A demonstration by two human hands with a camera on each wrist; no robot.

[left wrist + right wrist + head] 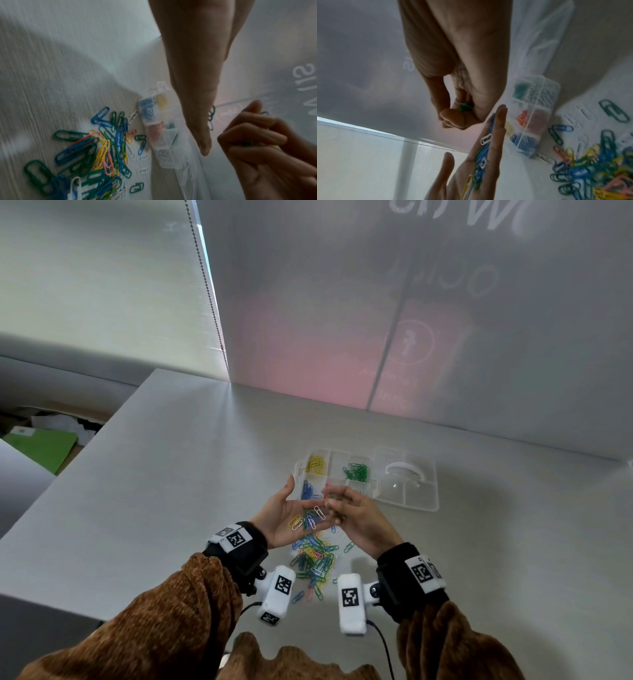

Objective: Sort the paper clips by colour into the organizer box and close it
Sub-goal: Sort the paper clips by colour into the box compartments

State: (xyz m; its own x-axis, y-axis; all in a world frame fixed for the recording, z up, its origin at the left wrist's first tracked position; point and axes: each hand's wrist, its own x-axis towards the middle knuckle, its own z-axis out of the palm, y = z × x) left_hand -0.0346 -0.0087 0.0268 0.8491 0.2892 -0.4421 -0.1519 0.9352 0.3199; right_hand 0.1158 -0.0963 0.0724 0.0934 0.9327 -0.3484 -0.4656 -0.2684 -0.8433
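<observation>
Your left hand lies flat and palm-up, carrying mixed paper clips that could slide off onto the table if the palm tilts. Your right hand, just beside it, pinches green clips; releasing early would drop them outside the green compartment of the open organizer box beyond.

Soft dim daylight, pink wall glow — wrist views blurred, streaky; edges warped.
</observation>
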